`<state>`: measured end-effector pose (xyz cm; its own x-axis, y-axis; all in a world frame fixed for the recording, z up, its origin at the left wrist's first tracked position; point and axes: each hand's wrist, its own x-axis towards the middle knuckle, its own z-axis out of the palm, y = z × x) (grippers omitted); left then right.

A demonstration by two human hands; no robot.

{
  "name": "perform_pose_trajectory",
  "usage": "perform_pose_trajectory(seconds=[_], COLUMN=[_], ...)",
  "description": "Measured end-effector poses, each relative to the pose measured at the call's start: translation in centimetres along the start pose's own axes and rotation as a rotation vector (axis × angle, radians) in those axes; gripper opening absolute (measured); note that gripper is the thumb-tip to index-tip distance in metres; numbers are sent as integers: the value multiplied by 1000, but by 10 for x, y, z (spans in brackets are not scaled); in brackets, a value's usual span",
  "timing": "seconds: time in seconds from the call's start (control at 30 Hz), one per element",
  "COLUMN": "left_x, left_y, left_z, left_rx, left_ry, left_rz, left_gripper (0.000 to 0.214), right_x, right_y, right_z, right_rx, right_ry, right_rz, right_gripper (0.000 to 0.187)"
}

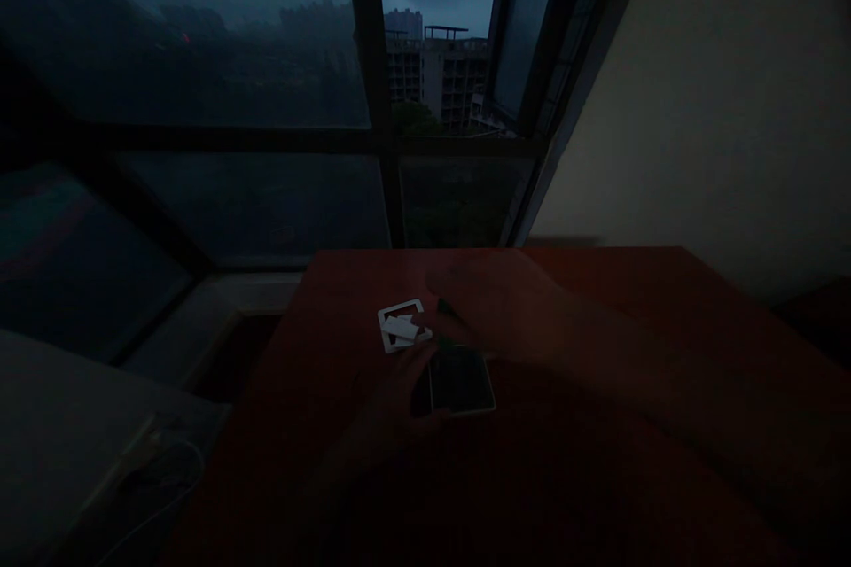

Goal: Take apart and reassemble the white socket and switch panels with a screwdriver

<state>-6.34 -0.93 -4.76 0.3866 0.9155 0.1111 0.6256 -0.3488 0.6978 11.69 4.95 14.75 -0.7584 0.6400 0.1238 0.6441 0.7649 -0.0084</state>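
The room is very dark. My left hand [399,390] grips a dark phone [460,379] by its left edge, over a reddish table [631,301]. My right hand [495,306] reaches in from the right, above the phone's top end, fingers curled beside a small white card [401,327] with cut-out pieces that lies on the table. The fingertips seem to touch a white piece on that card, though the dim light hides the grip.
A large window [199,62] with dark frames fills the back, buildings outside. A pale wall [718,106] stands on the right. At lower left lies a pale surface with a white cable [166,478].
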Motion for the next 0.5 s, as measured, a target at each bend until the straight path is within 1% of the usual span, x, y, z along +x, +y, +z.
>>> perform_pose_trajectory(seconds=[0.07, 0.1, 0.17, 0.2, 0.23, 0.3, 0.37, 0.4, 0.43, 0.5], left_x=[0, 0, 0, 0, 0, 0, 1, 1, 1, 1], left_y=[-2, -3, -3, -3, -2, 0, 2, 3, 3, 2], left_z=[1, 1, 2, 2, 2, 1, 0, -1, -1, -1], left_rx=[9, 12, 13, 12, 10, 2, -7, -12, -17, -27], left_ry=[15, 21, 24, 26, 29, 20, 2, -4, -6, 6], left_rz=[19, 29, 47, 50, 49, 34, 19, 15, 17, 35], left_gripper=[81, 82, 82, 82, 82, 81, 81, 82, 82, 82], right_x=[0, -1, -3, -4, -4, -3, -2, -1, -1, -3], right_y=[1, 2, 3, 3, 2, 3, 4, 5, 6, 7], right_z=[0, -1, -2, -3, -3, -2, 0, 1, 0, -2], right_rx=[18, 57, 136, 152, 144, 71, -12, -26, -14, 83], right_ry=[-6, -15, -29, -27, -18, 9, 20, 17, 15, 5], right_rz=[-37, -72, -135, -143, -132, -60, 9, 21, 12, -45], right_gripper=[27, 29, 42, 45, 43, 34, 35, 34, 31, 26])
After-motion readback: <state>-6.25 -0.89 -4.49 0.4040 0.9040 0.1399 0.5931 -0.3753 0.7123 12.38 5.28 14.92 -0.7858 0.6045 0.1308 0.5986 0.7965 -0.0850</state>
